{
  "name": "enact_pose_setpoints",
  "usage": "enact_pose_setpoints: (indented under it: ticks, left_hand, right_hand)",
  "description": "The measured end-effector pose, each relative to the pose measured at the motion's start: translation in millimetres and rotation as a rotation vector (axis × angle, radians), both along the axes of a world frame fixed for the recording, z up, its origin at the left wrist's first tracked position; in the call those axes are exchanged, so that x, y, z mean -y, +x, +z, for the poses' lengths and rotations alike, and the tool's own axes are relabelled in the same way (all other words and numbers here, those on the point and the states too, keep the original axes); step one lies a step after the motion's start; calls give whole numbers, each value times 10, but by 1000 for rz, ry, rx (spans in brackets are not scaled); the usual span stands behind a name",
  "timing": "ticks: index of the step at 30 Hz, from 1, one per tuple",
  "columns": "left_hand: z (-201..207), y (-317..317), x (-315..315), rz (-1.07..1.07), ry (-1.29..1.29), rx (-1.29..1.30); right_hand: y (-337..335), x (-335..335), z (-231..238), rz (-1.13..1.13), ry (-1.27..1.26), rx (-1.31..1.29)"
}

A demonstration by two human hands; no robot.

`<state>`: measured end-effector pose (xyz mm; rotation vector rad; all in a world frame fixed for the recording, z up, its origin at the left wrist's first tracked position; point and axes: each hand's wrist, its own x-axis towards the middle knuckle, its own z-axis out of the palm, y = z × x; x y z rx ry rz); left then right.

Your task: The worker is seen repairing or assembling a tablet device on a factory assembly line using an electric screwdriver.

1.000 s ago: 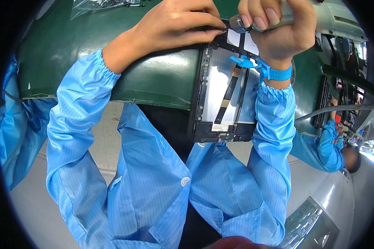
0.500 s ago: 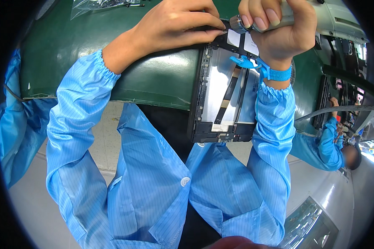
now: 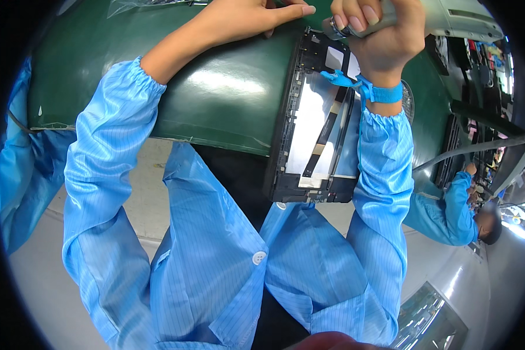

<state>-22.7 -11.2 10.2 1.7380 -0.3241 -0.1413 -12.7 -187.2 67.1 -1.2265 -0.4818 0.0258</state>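
Note:
My right hand (image 3: 385, 38) is wrapped round a pale grey electric screwdriver (image 3: 434, 18) with a metal collar at its front end. Its tip is at the far end of an opened tablet-like device (image 3: 284, 166), though the contact point cannot be made out. This device has a black frame, silvery inner plates and a dark ribbon cable (image 3: 326, 128); its near end overhangs the table edge. My left hand (image 3: 254, 17) hovers left of the device's far end, a finger stretched toward the right, the hand partly cut off by the upper edge. Nothing shows in it.
The green table (image 3: 216, 111) spans the far side. A clear plastic bag (image 3: 131, 6) lies at the far left. A blue wrist strap (image 3: 388, 93) circles my right wrist. Another person in blue (image 3: 449, 216) sits at the right, near a dark cable (image 3: 478, 146).
My left hand has lifted off the device's far end, moving away and left. The right hand with the screwdriver has shifted slightly left and away.

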Motion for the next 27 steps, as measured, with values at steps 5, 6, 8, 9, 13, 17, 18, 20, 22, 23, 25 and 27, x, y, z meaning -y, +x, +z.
enact_pose_setpoints:
  ticks: [5, 6, 8, 9, 13, 17, 18, 20, 22, 23, 25, 27]
  left_hand:
    - [-168, 75, -51, -124, -72, 531]
    - [-144, 55, -54, -99, -36, 583]
    - [-41, 34, -51, -85, 95, 413]
    - [16, 45, -29, -83, 220, 255]
    - [84, 48, -44, -93, 251, 155]
    - [65, 50, -22, -100, 230, 123]
    - [60, 46, -18, -94, 218, 146]
    - [63, 38, -19, -88, 216, 141]
    - [74, 26, -15, -80, 215, 139]
    - [81, 21, -13, -77, 215, 138]
    - [97, 12, -8, -71, 215, 137]
    - [84, 2, -16, -63, 216, 137]
  right_hand:
    - [63, -28, -51, -16, -13, 32]
    - [68, -57, -78, -4, -12, 20]
    - [56, -72, -75, -28, -17, 44]
    - [49, -56, -56, -35, -25, 42]
    - [22, -99, -22, -72, -62, 59]
    - [29, -98, -60, -74, -60, 63]
    - [25, -106, -65, -80, -67, 67]
    - [26, -106, -73, -75, -67, 70]
    - [25, -103, -80, -72, -68, 73]
    - [21, -103, -80, -74, -78, 85]
    - [20, -106, -88, -77, -91, 94]
    - [29, -114, -89, -81, -81, 89]
